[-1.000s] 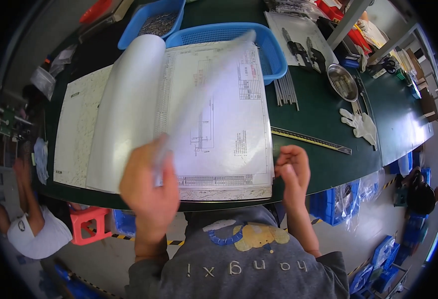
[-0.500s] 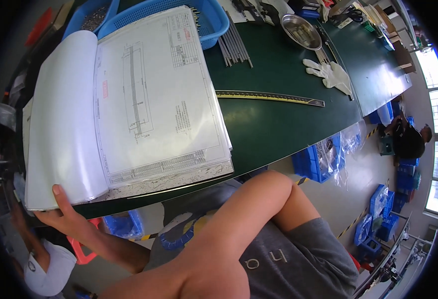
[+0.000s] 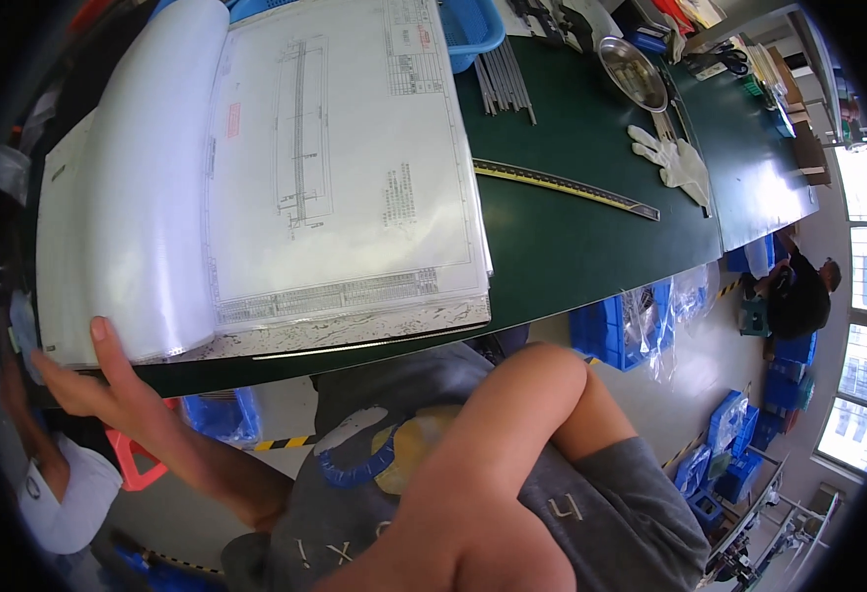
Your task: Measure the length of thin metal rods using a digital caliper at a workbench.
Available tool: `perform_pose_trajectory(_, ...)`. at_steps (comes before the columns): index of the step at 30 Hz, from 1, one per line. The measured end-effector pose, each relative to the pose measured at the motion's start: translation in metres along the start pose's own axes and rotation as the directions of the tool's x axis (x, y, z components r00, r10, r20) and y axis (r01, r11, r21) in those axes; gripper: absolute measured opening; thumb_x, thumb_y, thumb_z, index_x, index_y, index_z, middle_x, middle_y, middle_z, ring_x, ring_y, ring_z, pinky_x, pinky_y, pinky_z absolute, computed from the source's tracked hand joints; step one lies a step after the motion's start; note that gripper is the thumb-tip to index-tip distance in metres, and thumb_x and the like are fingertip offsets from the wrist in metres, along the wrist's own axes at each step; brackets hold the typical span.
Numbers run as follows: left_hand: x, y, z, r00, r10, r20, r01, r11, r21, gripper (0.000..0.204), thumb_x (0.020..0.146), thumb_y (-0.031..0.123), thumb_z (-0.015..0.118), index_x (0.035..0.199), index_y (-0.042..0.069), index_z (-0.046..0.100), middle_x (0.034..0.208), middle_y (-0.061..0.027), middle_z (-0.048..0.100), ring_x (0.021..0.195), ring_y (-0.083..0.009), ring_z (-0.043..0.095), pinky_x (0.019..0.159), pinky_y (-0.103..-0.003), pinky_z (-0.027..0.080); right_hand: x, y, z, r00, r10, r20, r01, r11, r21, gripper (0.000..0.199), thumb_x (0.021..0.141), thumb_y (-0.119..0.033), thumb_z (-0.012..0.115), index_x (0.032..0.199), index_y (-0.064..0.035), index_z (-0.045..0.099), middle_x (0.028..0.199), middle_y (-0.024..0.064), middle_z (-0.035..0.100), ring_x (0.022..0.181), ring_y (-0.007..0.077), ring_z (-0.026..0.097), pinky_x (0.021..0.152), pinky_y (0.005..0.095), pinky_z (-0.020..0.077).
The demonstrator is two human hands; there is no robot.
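Note:
A thick binder of plastic-sleeved sheets lies open, showing a technical drawing with tables. One clear sleeved page is lifted into a curl on its left side. Below it, a flatter sheet shows further left. At the lower left corner of the binder, my left hand has thumb and forefinger spread apart. The thumb tip rests at the curled page's lower edge. My right arm bends at the elbow and comes back toward the camera. Only the base of my right hand shows at the lower edge, its fingers out of view.
A yellow-and-black ruler lies right of the binder on the green table. Beyond are metal rods, a blue basket, a metal bowl and a white glove. Another person is at far right; a white-capped person is lower left.
The view has shifted, so the binder sits higher. My left thumb and forefinger have spread wider at the corner, and the curled page has separated from the sheet beneath it.

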State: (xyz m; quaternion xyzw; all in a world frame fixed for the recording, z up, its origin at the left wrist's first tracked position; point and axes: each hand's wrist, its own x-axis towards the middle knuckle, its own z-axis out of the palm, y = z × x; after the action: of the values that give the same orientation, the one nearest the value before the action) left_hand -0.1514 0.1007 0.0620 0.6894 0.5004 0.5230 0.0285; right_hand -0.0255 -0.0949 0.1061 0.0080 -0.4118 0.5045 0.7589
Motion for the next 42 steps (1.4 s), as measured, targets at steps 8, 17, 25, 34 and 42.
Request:
perform_pose_trajectory(8, 0.005, 0.013, -0.008, 0.973, -0.003, 0.232, 0.033, 0.992, -0.125, 0.04, 0.093, 0.025, 0.052, 0.123, 0.0, 0.057, 0.141, -0.0196, 0.035, 0.129, -0.0328, 0.038, 0.103, -0.042, 0.033, -0.008, 0.021, 0.02, 0.998, -0.038, 0.051, 0.037, 0.999, 0.007, 0.027, 0.082, -0.023, 0.06, 0.091, 0.0022, 0.056, 0.087, 0.0124, 0.055, 0.081, 0.0255, 0.054, 0.073, 0.0335, 0.0431)
perform_pose_trajectory(17, -0.046, 0.119, 0.015, 0.728, 0.229, 0.647, 0.363, 0.671, -0.646, 0.062, 0.083, 0.007, 0.067, 0.137, -0.004, 0.038, 0.135, -0.0258, 0.042, 0.123, -0.0269, 0.045, 0.1, -0.034, 0.037, 0.003, -0.004, -0.012, 0.994, -0.047, 0.102, 0.048, 0.999, -0.003, 0.026, 0.084, -0.024, 0.061, 0.087, 0.0016, 0.055, 0.085, 0.0102, 0.056, 0.083, 0.0244, 0.054, 0.074, 0.0329, 0.0421)
perform_pose_trajectory(25, -0.067, 0.115, 0.032, 0.485, 0.426, 0.764, 0.226, 0.783, -0.579, 0.066, 0.085, 0.022, 0.066, 0.14, 0.002, 0.036, 0.132, -0.0239, 0.048, 0.107, -0.035, 0.059, 0.092, -0.038, 0.046, 0.016, 0.0, -0.02, 0.987, -0.075, 0.145, 0.08, 0.996, -0.026, 0.027, 0.085, -0.025, 0.061, 0.084, 0.001, 0.053, 0.083, 0.0083, 0.057, 0.084, 0.0234, 0.054, 0.076, 0.0325, 0.0413)
perform_pose_trajectory(34, -0.058, 0.097, 0.033, 0.342, 0.739, 0.581, -0.303, 0.671, -0.676, 0.035, 0.069, 0.005, 0.067, 0.104, 0.005, 0.063, 0.117, -0.0079, 0.057, 0.109, -0.0255, 0.058, 0.082, -0.035, 0.053, -0.033, -0.097, -0.091, 0.905, -0.184, -0.383, 0.073, 0.955, -0.287, 0.029, 0.089, -0.036, 0.063, 0.07, -0.0185, 0.049, 0.071, -0.0013, 0.047, 0.063, 0.0127, 0.045, 0.06, 0.029, 0.036)
perform_pose_trajectory(42, -0.055, 0.088, 0.039, 0.353, 0.721, 0.596, -0.178, 0.677, -0.714, 0.033, 0.066, 0.01, 0.07, 0.098, 0.006, 0.066, 0.113, -0.005, 0.06, 0.104, -0.0219, 0.06, 0.075, -0.033, 0.054, -0.079, -0.107, -0.135, 0.66, -0.225, -0.717, -0.241, 0.841, -0.485, 0.044, 0.098, -0.035, 0.04, 0.07, -0.0046, 0.053, 0.07, 0.0075, 0.047, 0.06, 0.0165, 0.045, 0.061, 0.0289, 0.0362)
